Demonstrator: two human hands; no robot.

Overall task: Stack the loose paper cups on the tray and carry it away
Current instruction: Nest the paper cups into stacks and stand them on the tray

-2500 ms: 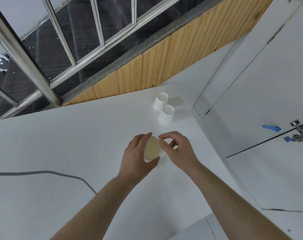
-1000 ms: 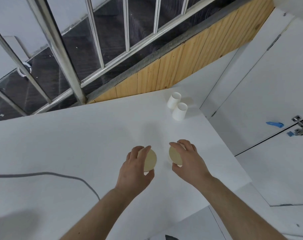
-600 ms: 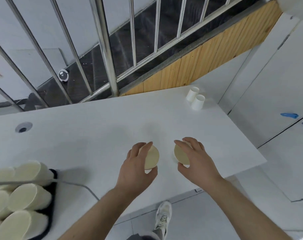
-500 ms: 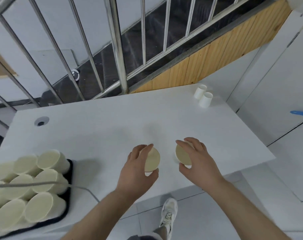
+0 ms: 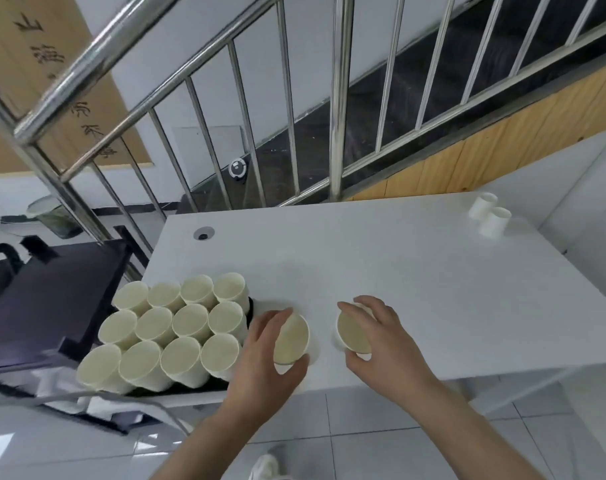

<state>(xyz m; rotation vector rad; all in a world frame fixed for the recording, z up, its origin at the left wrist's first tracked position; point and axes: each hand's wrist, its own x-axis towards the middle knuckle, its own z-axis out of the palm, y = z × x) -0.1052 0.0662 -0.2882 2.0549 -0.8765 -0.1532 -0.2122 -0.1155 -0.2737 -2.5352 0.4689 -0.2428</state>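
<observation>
- The left hand point(image 5: 260, 358), low in the centre of the frame, curls fingers and thumb round a cream paper cup point(image 5: 290, 338).
- The right hand point(image 5: 381, 337), just to its right, grips a second cream paper cup point(image 5: 353, 332) the same way.
- 12 cream cups point(image 5: 163, 327), in 3 rows of 4, fill the black tray point(image 5: 249, 306) at lower left on the white table point(image 5: 398, 265).
- 2 white paper cups point(image 5: 489, 214) stand touching at the table's upper right corner.
- A steel stair railing point(image 5: 336, 98) crosses the top.
</observation>
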